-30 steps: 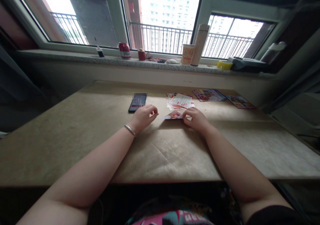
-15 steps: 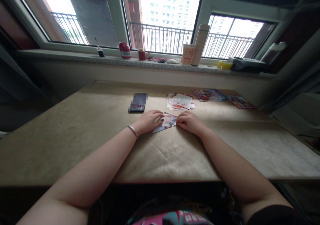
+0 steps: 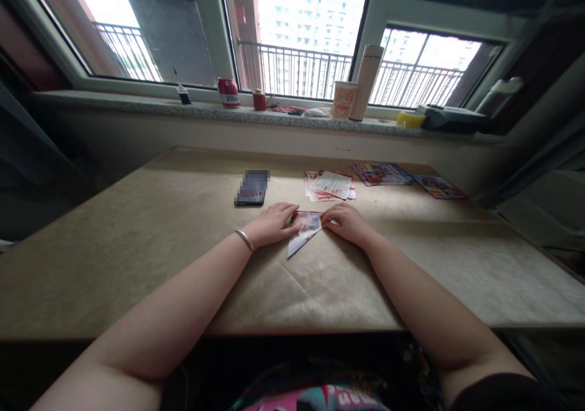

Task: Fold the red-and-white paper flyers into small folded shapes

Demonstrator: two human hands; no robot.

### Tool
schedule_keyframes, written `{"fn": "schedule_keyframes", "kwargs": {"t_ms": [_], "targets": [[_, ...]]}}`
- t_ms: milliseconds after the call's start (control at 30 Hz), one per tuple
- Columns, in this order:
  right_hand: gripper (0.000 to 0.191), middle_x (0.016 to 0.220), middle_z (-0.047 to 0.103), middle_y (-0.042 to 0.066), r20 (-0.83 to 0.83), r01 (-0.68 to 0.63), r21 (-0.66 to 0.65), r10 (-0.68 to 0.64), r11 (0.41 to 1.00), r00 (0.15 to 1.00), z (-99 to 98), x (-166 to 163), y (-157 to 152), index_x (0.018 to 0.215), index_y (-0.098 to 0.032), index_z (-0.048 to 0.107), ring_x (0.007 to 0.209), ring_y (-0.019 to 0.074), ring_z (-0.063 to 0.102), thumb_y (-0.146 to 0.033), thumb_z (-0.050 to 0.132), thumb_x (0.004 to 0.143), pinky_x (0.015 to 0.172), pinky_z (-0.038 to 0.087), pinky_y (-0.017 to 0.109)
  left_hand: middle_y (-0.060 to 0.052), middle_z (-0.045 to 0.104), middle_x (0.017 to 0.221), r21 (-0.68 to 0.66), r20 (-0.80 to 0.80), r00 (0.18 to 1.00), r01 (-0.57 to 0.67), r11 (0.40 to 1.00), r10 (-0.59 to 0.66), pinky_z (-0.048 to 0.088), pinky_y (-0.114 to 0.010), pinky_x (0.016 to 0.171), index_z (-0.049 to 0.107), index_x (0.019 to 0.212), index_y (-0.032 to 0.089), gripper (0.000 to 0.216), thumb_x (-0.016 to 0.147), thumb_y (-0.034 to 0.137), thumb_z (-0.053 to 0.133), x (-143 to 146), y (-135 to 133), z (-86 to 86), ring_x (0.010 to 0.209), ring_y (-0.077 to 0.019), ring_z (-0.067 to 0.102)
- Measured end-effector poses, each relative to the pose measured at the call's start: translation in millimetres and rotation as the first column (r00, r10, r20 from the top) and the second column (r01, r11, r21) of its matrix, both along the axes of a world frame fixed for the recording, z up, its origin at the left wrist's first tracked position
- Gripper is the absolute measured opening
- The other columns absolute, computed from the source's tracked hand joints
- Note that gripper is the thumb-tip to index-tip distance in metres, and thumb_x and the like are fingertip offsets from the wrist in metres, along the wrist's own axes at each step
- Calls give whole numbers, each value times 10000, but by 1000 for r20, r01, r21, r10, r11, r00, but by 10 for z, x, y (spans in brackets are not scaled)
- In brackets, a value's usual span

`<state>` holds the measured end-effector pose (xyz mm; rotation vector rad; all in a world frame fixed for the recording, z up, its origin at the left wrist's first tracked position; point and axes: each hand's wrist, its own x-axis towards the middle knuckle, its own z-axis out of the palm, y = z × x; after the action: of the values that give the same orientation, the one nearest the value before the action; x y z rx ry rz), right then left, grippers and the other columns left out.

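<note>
Between my hands on the table is a folded piece of printed paper [image 3: 305,227], pinkish and white, with a slanting lower edge that narrows to a point toward me. My left hand [image 3: 273,224], wearing a silver bangle [image 3: 244,239] at the wrist, holds its left side, fingers along the far edge and thumb across the front. At the right corner, the fingertips of my right hand [image 3: 343,221] are closed in a pinch on the paper. The undersides of the fingers are hidden.
A dark phone-like device [image 3: 253,188], partly pixelated, lies left of the hands. Beyond them are loose printed sheets [image 3: 333,184] and colourful leaflets [image 3: 382,174]. A red can [image 3: 228,92], a paper cup [image 3: 343,99] and a tall flask [image 3: 366,83] stand on the windowsill.
The folded paper has turned, its lower point swinging toward me and slightly right. My left hand has shifted a little, thumb now across the paper. My right hand stays at the right corner.
</note>
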<state>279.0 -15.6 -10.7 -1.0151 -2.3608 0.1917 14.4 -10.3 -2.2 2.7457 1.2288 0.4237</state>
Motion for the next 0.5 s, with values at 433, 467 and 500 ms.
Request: {"fn": "schedule_keyframes", "kwargs": {"t_ms": [433,467,500], "targets": [[182,993,688,95,108,427,77,-433,901,895,2,-136,-82,940,-235,737,964,251,575,-332,629,830,862,453,387,-138,604,1180,72,14,994,-113,991,112,435,-396,966,524,1309,166,574,866,531,526,118,-100,74,1110,-286,560],[189,997,687,96,112,428,76,-434,901,894,6,-140,-86,953,-234,736,972,250,573,-330,626,833,867,450,384,-131,612,1169,61,34,993,-116,991,114,440,-388,961,535,1297,168,546,864,500,543,122,-98,78,1098,-277,567],[198,1006,688,95,119,427,68,-432,902,894,12,-142,-89,968,-232,732,986,250,571,-329,621,836,879,447,381,-124,619,1162,49,56,992,-119,992,117,445,-376,957,546,1285,169,512,862,458,559,123,-93,81,1089,-267,574]]}}
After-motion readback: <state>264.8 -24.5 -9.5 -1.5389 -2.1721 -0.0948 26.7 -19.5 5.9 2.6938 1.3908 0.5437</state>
